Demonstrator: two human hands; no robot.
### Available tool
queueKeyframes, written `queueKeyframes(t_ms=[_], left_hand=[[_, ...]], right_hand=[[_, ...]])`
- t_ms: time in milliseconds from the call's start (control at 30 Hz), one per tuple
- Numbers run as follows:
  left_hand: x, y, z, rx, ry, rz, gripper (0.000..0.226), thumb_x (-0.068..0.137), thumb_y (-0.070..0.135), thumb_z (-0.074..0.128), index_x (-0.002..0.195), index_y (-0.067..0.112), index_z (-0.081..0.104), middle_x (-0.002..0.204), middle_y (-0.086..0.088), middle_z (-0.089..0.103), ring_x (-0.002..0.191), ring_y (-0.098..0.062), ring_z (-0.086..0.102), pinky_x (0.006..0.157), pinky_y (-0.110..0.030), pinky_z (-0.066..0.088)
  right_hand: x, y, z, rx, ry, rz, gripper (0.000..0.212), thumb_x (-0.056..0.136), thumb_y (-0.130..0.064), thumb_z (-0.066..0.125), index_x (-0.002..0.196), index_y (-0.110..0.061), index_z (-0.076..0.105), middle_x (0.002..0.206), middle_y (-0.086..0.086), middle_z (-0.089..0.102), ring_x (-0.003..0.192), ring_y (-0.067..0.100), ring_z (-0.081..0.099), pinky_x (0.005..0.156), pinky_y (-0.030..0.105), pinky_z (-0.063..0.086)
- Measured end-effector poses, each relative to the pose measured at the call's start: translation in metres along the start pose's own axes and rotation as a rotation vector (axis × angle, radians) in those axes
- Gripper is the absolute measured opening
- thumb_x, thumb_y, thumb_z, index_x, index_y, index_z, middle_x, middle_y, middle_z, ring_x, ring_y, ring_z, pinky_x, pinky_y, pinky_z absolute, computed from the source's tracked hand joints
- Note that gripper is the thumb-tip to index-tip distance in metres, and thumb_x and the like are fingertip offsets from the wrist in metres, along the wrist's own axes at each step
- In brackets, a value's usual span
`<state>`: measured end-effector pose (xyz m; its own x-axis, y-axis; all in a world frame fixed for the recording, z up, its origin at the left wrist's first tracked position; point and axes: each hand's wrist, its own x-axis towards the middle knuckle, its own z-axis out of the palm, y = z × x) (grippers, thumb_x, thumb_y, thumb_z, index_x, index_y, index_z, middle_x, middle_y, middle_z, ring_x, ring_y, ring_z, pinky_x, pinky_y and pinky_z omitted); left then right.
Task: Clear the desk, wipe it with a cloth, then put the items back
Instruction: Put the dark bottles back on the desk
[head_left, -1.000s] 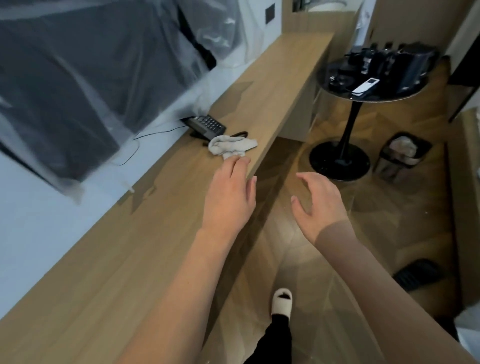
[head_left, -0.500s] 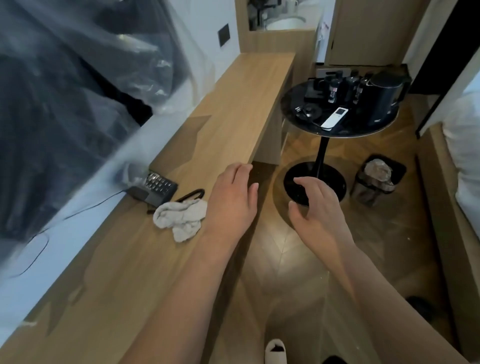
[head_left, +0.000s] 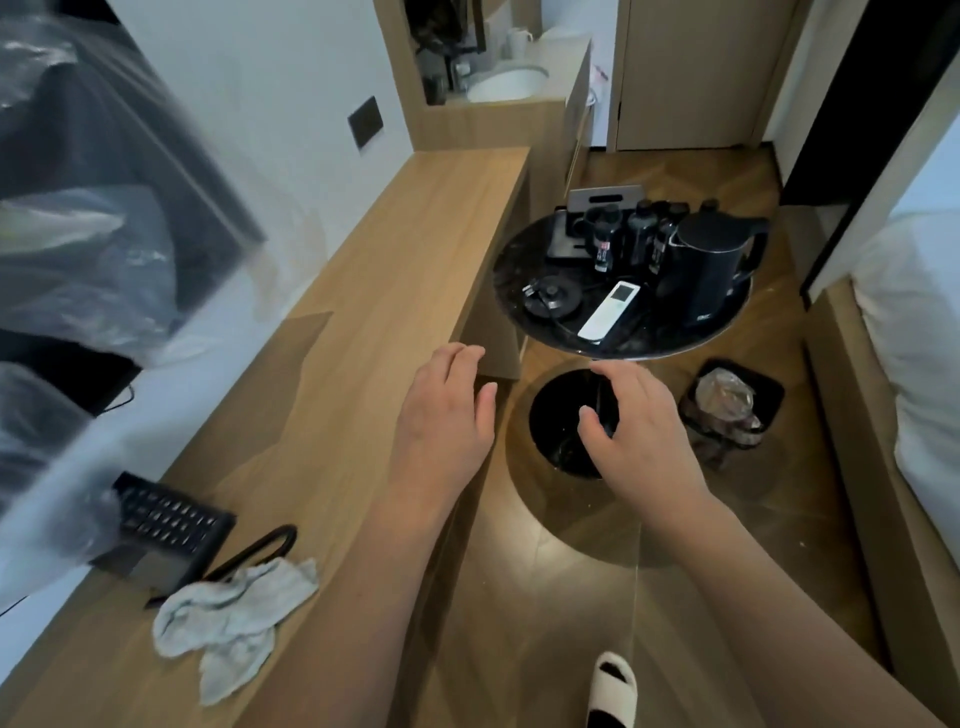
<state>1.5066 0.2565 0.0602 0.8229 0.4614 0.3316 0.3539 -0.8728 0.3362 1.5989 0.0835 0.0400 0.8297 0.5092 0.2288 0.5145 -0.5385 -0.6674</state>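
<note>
Your wooden desk (head_left: 395, 270) runs up the left of the frame. The round black table (head_left: 722, 332) at centre right carries a kettle (head_left: 711, 265) and remote (head_left: 608, 310). The grey cloth (head_left: 228, 618) lies lower left beside the phone (head_left: 166, 525). Your left hand (head_left: 441, 421) and right hand (head_left: 639, 421) hover mid-frame, fingers relaxed, holding nothing.

1. The desk (head_left: 405, 249) is light brown wood with fine straight grain.
2. The cloth (head_left: 234, 618) is pale grey.
3. The telephone (head_left: 166, 525) is black with rows of dark keys.
4. The round table (head_left: 670, 332) is glossy black.
5. The remote (head_left: 608, 310) is white.
6. The kettle (head_left: 711, 260) is black.
7. The floor (head_left: 571, 571) is brown herringbone wood.
8. The slipper (head_left: 613, 686) is white.
</note>
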Motion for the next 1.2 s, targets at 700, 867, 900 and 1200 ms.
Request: queueKeyframes(t_ms=[700, 867, 900, 1200], left_hand=[[0.291, 0.024, 0.181, -0.163, -0.104, -0.118, 0.04, 0.103, 0.028, 0.052, 0.141, 0.018, 0.049, 0.142, 0.003, 0.05, 0.131, -0.013, 0.047, 0.109, -0.027, 0.037], [0.369, 0.043, 0.211, -0.19, -0.124, -0.067, 0.038, 0.103, 0.026, 0.053, 0.14, 0.015, 0.05, 0.141, 0.001, 0.05, 0.13, -0.013, 0.047, 0.103, -0.016, 0.028], [0.38, 0.048, 0.216, -0.199, -0.135, -0.06, 0.038, 0.104, 0.026, 0.053, 0.14, 0.016, 0.05, 0.142, 0.001, 0.05, 0.13, -0.012, 0.046, 0.103, -0.017, 0.029], [0.453, 0.078, 0.292, -0.366, -0.292, -0.202, 0.042, 0.104, 0.029, 0.053, 0.144, 0.017, 0.047, 0.143, 0.004, 0.05, 0.128, -0.007, 0.047, 0.104, -0.02, 0.036]], right_hand=[[0.316, 0.15, -0.018, -0.071, -0.052, 0.091, 0.043, 0.095, -0.017, 0.059, 0.137, -0.013, 0.052, 0.139, 0.002, 0.052, 0.129, 0.018, 0.046, 0.107, 0.031, 0.034], [0.398, 0.18, -0.026, -0.137, -0.11, 0.103, 0.044, 0.095, -0.02, 0.059, 0.138, -0.015, 0.051, 0.139, 0.003, 0.053, 0.13, 0.02, 0.046, 0.108, 0.034, 0.035], [0.411, 0.187, -0.027, -0.143, -0.129, 0.115, 0.045, 0.095, -0.021, 0.059, 0.138, -0.015, 0.05, 0.139, 0.004, 0.052, 0.13, 0.02, 0.047, 0.108, 0.035, 0.036], [0.518, 0.26, -0.014, -0.271, -0.385, 0.175, 0.055, 0.093, -0.03, 0.062, 0.145, -0.02, 0.044, 0.14, 0.009, 0.052, 0.127, 0.032, 0.049, 0.104, 0.047, 0.043]])
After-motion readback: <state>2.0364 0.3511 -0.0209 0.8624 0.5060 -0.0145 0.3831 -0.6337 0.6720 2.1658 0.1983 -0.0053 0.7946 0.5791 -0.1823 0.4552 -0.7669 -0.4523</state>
